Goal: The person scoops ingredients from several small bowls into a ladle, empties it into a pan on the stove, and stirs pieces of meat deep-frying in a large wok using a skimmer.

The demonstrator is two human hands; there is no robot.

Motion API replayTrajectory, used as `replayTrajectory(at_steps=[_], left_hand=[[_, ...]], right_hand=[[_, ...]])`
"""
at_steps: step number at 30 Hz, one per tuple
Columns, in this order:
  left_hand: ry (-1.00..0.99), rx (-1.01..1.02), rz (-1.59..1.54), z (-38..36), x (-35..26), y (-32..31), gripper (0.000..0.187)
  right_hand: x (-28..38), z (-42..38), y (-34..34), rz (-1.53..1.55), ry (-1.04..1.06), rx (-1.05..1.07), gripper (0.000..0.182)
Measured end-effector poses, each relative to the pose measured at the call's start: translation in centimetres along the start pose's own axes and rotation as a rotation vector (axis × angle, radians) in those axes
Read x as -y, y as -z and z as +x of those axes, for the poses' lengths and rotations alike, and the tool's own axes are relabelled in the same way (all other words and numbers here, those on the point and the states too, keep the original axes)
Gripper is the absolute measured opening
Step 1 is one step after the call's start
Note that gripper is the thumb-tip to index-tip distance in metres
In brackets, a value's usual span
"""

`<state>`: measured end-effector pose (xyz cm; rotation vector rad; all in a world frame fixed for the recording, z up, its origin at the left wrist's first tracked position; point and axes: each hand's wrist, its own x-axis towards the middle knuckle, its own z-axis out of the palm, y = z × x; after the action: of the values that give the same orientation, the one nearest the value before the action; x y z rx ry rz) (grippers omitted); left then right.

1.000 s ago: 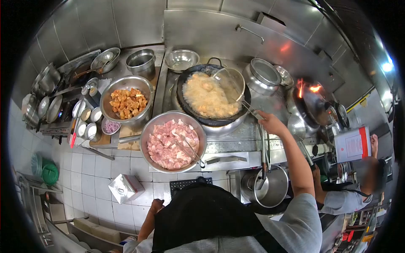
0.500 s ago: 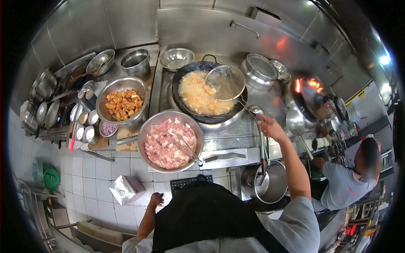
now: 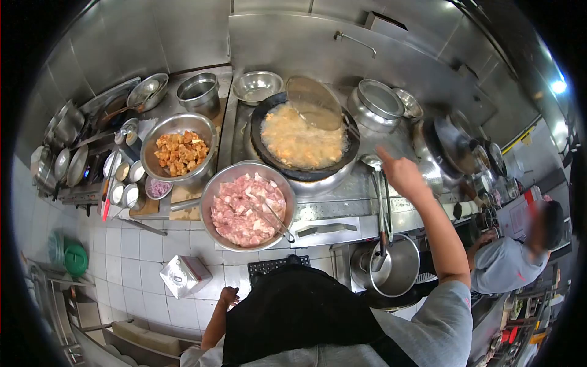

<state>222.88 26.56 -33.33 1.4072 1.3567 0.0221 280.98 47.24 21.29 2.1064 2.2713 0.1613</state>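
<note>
My right hand [image 3: 405, 176] is closed around the handle of a round wire-mesh strainer [image 3: 314, 103]. The strainer is tilted over the back of a black wok [image 3: 257, 144], where battered pieces [image 3: 299, 144] fry in bubbling oil. Low on the left, beside my apron, my left hand [image 3: 229, 297] hangs over the floor with nothing in it, its fingers loosely apart. In front of the wok a steel bowl [image 3: 211, 227] holds raw pink meat chunks [image 3: 244, 211] with tongs [image 3: 272, 217] resting in them. Browned fried pieces [image 3: 181, 153] fill part of another bowl [image 3: 148, 168].
A ladle [image 3: 371, 161] lies right of the wok, near a deep pot [image 3: 400, 269]. Behind stand a lidded pot [image 3: 379, 101] and a steel basin [image 3: 257, 87]. Small seasoning cups [image 3: 131, 196] sit left. A co-worker [image 3: 507, 263] stands at right; a metal tin [image 3: 185, 276] is on the floor.
The strainer has risen and moved back and left, its mesh now tilted above the wok. My right hand has shifted right. Flames at the right-hand burner are gone; the co-worker has turned.
</note>
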Motion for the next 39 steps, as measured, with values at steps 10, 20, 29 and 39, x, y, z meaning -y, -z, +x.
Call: replayTrajectory(at_steps=[10,20,29,39], left_hand=[[0.042,-0.094,-0.111,-1.9,-1.6,-0.4,0.028],[0.047,-0.044,0.015,-1.6,-3.2,0.0,0.034],[-0.26,-0.008,0.407,-0.1,-1.0,-0.3,0.025],[-0.545,-0.085,0.595,-1.0,1.0,-1.6,0.027]], right_hand=[[1.3,3.3,0.4,-0.178,0.159,0.14,0.053],[-1.9,2.9,-0.4,0.009,0.147,0.008,0.046],[-7.8,2.0,0.2,-0.02,-0.079,-0.104,0.039],[-2.1,-0.1,-13.6,1.371,-0.345,0.328,0.055]])
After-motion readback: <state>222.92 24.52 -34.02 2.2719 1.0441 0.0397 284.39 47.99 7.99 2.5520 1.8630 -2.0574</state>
